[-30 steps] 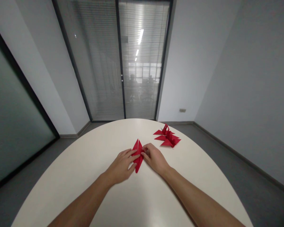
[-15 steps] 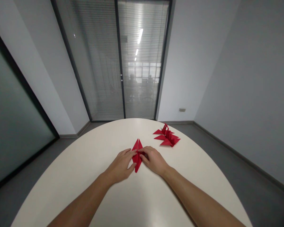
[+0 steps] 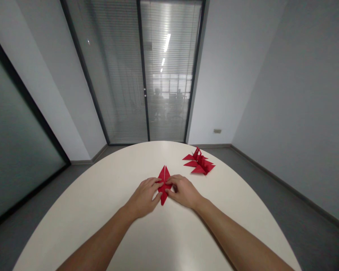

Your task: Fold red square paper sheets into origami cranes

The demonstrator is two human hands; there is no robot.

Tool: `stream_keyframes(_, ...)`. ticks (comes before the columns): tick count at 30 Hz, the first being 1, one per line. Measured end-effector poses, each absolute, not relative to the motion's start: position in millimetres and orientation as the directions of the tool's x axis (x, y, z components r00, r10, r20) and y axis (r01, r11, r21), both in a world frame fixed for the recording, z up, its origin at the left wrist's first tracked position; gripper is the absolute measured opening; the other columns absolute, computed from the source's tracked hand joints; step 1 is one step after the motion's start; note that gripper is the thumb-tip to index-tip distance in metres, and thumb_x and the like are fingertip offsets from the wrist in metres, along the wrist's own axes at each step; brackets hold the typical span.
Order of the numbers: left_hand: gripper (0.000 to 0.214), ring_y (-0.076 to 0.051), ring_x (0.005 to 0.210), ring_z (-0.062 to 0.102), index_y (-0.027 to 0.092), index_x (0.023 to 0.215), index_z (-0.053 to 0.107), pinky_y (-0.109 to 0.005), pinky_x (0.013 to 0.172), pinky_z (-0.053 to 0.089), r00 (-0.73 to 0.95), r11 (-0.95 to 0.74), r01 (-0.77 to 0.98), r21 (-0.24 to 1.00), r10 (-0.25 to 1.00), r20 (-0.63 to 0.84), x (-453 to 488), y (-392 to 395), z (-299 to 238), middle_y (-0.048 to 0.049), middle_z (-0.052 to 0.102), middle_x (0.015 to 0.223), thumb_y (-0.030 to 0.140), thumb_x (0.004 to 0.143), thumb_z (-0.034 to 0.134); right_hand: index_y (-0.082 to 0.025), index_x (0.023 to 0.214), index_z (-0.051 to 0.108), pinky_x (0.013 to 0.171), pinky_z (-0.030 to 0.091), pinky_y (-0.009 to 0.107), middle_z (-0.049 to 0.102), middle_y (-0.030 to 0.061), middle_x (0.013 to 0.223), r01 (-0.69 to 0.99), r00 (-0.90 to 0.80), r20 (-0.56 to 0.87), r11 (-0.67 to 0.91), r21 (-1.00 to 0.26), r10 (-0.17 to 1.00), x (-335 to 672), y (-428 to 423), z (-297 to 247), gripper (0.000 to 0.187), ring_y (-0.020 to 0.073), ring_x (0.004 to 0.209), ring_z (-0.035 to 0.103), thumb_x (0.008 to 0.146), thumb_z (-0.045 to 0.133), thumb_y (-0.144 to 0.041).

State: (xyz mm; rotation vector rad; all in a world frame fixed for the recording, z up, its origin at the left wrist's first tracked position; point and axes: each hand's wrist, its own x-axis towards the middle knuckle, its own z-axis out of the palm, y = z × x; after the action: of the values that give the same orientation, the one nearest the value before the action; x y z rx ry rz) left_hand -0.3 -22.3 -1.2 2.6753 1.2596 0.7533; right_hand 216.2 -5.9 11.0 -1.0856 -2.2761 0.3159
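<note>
While the left hand (image 3: 143, 197) lies open on red paper (image 3: 164, 174), the half-curled right hand (image 3: 184, 192) presses it.

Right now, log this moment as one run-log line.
left hand: pressing red folded paper | right hand: pressing same paper | white table: under paper | red folded pieces: beyond right hand, untouched

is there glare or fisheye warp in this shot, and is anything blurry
Head view: strong wide-angle warp, the door frame and walls lean outward, and the table bows round. Head view: strip lights glare through the blinds. Head view: soft even light, only faint shadows under the left hand and right hand on the red folded paper, all reasonably sharp.
</note>
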Motion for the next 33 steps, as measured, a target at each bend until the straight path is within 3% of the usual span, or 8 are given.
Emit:
stream_keyframes(6,0.035,-0.029,0.122,0.055,0.019,0.123,0.063,-0.051,0.108,0.042,0.493,-0.616,0.743,0.262,0.768,0.409,4.2,-27.3,7.6,-0.0099,0.066,0.13,0.033,0.092,0.057,-0.019,0.104,0.075,0.1,0.047,0.036,0.073,0.0084,0.111,0.557,-0.548,0.448,0.708,-0.434,0.706,215.5,-7.1,11.7,0.026,0.0231,0.108,0.063,0.079,0.067,-0.017)
stream_keyframes(9,0.034,-0.029,0.118,0.056,0.02,0.121,0.063,-0.048,0.102,0.046,0.502,-0.624,0.732,0.274,0.766,0.402,5.7,-29.6,12.7,-0.0087,0.068,0.124,0.027,0.088,0.06,-0.021,0.103,0.075,0.105,0.043,0.04,0.074,0.0067,0.109,0.521,-0.582,0.47,0.748,-0.412,0.664,215.1,-7.5,12.4,0.028,0.0249,0.113,0.06,0.077,0.067,-0.014)
stream_keyframes(17,0.049,-0.024,0.117,0.055,0.023,0.126,0.061,-0.042,0.099,0.047,0.542,-0.647,0.709,0.279,0.754,0.371,4.6,-25.8,9.1,-0.0055,0.067,0.126,0.004,0.084,0.046,-0.02,0.101,0.073,0.092,0.049,0.033,0.072,0.0062,0.104,0.518,-0.588,0.428,0.726,-0.453,0.686,214.7,-10.4,13.0,0.027,0.02,0.097,0.064,0.081,0.059,-0.008)
stream_keyframes(20,0.055,-0.025,0.117,0.055,0.021,0.133,0.058,-0.042,0.099,0.048,0.544,-0.634,0.731,0.251,0.764,0.347,4.6,-25.5,8.0,-0.0065,0.066,0.13,0.002,0.082,0.046,-0.019,0.103,0.071,0.09,0.049,0.032,0.071,0.0063,0.103,0.527,-0.566,0.434,0.712,-0.463,0.701,214.2,-10.4,13.2,0.03,0.0197,0.096,0.064,0.08,0.057,-0.005)
stream_keyframes(23,0.051,-0.026,0.115,0.055,0.02,0.127,0.063,-0.044,0.097,0.048,0.556,-0.631,0.746,0.213,0.766,0.323,6.1,-26.9,10.0,-0.0057,0.065,0.132,0.003,0.082,0.047,-0.018,0.107,0.069,0.088,0.05,0.033,0.072,0.007,0.103,0.536,-0.556,0.437,0.707,-0.462,0.707,213.9,-10.0,13.1,0.033,0.02,0.094,0.064,0.079,0.057,-0.006)
stream_keyframes(33,0.037,-0.026,0.102,0.064,0.02,0.117,0.067,-0.043,0.09,0.051,0.528,-0.583,0.803,0.127,0.793,0.305,10.7,-30.1,15.1,-0.0079,0.073,0.117,0.006,0.089,0.049,-0.02,0.112,0.073,0.098,0.049,0.036,0.073,0.008,0.114,0.55,-0.554,0.415,0.691,-0.469,0.722,214.5,-10.3,14.5,0.034,0.022,0.108,0.064,0.083,0.058,-0.012)
